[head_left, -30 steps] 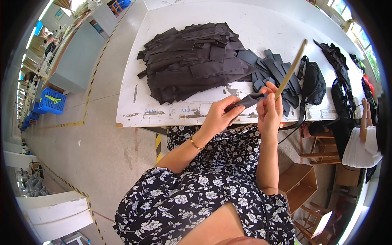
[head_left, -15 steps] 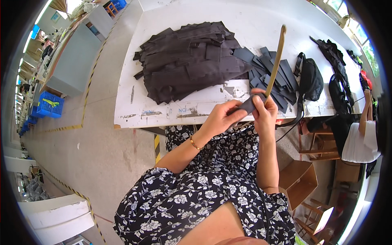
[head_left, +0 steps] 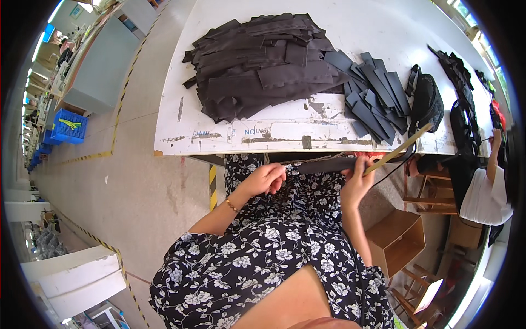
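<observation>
A dark grey fabric strip point(head_left: 326, 165) stretches level between my hands, just off the table's front edge. At its left end my left hand point(head_left: 266, 179) is closed, the fingers curled inward; the exact grip there is partly hidden. My right hand point(head_left: 358, 180) closes round the strip's right end together with a slim tan stick point(head_left: 404, 146). That stick slants up and to the right from the fist, its free end in front of the black mesh pouch point(head_left: 427, 101). Where stick and strip meet is covered by my fingers.
On the white table point(head_left: 219, 143) lie a broad heap of dark fabric pieces point(head_left: 263, 66) and a smaller pile of grey strips point(head_left: 378, 98). Black straps and bags point(head_left: 463, 120) lie to the right, near another person's white sleeve point(head_left: 485, 197). A cardboard box point(head_left: 397, 241) stands below right.
My hands have come down toward me and moved apart, drawing the strip out straight between them. The stick has tipped from nearly upright to a rightward slant.
</observation>
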Tool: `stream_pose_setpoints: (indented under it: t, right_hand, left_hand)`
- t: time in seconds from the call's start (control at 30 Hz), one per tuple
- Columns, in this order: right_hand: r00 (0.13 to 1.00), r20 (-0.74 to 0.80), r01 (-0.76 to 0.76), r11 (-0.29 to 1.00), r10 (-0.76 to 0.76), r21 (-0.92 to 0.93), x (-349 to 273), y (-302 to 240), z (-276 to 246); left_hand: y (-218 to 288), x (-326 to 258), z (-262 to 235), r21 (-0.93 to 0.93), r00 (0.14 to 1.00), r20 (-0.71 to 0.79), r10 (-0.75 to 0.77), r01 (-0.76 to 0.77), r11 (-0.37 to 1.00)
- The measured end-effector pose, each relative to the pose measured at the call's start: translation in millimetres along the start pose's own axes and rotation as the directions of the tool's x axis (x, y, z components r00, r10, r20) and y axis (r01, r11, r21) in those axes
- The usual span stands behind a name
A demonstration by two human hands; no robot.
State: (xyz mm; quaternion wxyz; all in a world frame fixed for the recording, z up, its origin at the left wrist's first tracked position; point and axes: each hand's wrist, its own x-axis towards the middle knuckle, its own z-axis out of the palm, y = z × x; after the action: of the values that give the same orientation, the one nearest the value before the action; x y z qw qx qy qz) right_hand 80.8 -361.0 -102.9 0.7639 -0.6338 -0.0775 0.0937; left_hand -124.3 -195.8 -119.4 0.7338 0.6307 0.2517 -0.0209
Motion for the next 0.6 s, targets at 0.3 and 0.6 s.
stream_pose_setpoints:
  t: [0.3, 0.6]
  right_hand:
    - [0.95, 0.288, 0.223, 0.902, -0.117, -0.369, -15, 68, 16]
    - [0.896, 0.443, 0.232, 0.873, -0.02, -0.43, -13, -6, -26]
  left_hand:
    - [161, 59, -48, 0.854, 0.321, -0.24, 0.916, -0.38, 0.356]
    - [176, 118, -77, 0.923, 0.6, -0.268, 0.754, -0.065, 0.38]
